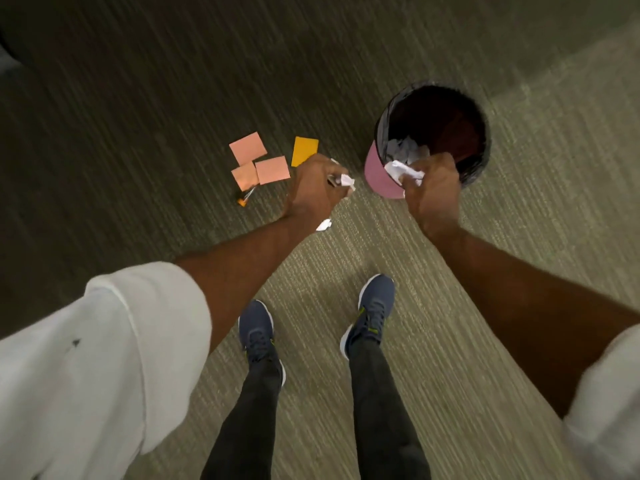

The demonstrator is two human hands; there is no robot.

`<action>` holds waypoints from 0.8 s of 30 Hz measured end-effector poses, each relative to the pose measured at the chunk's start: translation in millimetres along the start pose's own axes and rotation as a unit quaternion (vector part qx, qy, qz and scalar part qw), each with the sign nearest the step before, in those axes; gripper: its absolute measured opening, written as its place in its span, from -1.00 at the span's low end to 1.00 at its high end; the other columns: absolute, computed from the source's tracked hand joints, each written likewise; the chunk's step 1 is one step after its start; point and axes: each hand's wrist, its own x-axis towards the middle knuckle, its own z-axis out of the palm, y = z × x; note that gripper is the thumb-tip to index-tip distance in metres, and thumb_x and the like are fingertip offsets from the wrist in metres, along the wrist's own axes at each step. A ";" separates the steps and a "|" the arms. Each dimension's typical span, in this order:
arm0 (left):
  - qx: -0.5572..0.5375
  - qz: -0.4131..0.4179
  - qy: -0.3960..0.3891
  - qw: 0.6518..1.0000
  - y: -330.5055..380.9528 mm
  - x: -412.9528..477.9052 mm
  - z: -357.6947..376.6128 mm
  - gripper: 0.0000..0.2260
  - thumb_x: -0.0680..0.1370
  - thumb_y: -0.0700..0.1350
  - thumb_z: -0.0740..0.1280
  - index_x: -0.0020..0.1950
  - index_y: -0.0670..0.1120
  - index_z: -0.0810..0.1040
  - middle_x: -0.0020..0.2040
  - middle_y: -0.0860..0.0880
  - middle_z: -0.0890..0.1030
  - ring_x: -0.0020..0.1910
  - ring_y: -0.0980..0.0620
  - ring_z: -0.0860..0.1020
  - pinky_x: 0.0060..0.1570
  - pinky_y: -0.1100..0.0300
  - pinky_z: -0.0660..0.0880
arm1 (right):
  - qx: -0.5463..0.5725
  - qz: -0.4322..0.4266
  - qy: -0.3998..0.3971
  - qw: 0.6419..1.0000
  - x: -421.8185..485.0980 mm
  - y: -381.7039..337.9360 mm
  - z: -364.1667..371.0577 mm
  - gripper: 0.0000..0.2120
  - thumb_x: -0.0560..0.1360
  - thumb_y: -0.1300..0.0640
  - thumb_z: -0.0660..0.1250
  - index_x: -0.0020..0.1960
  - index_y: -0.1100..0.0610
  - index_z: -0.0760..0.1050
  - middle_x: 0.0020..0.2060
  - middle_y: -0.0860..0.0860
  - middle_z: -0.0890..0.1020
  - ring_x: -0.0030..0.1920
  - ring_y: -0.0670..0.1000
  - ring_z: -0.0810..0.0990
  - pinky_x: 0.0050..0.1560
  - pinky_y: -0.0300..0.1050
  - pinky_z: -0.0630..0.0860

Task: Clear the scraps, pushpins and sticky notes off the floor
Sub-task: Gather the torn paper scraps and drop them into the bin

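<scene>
2 blue shoes (370, 313) stand on the carpet floor (450, 271). A small white scrap (323, 225) shows just beside the left wrist. Both arms reach forward and down, backs of the hands up. The left grip (311, 188) is curled round crumpled white paper (347, 181). The right grip (433, 188) is closed on a white paper ball (403, 171) over the near rim of the bin (377, 174). Left of the left grip, pushpins (241, 201) and 4 sticky notes (272, 170), 3 pink and 1 orange, lie on the carpet floor.

Dim, soft light; motion blur throughout (edges bowed by wide-angle lens).
</scene>
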 end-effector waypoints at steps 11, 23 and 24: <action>0.000 -0.013 -0.035 0.999 59.5 70.9 88.5 -0.77 0.47 -0.25 0.47 0.13 -0.20 0.70 0.05 -0.18 0.71 0.08 -0.06 0.65 0.02 0.32 0.47 | 0.028 0.051 -0.047 0.997 77.3 71.4 -16.5 -0.72 0.49 0.13 0.41 0.08 0.32 0.63 0.12 0.24 0.62 0.13 0.19 0.58 0.18 -0.07 0.44; 0.035 0.000 -0.059 0.998 109.4 107.2 143.6 -0.73 0.50 -0.23 0.45 0.20 -0.20 0.64 0.19 -0.14 0.62 0.16 -0.01 0.61 0.03 0.39 0.46 | 0.141 0.081 -0.061 0.985 115.6 97.5 -37.7 -0.60 0.51 0.18 0.42 0.34 0.11 0.57 0.28 -0.16 0.47 0.40 -0.13 0.38 0.24 -0.55 0.31; 0.034 0.000 -0.063 0.997 112.0 107.1 143.7 -0.71 0.52 -0.24 0.43 0.24 -0.20 0.61 0.24 -0.14 0.59 0.20 -0.02 0.59 0.12 0.31 0.51 | 0.153 0.078 -0.065 0.983 116.2 98.0 -40.0 -0.58 0.52 0.17 0.43 0.37 0.13 0.54 0.19 -0.28 0.47 0.36 -0.19 0.38 0.17 -0.64 0.30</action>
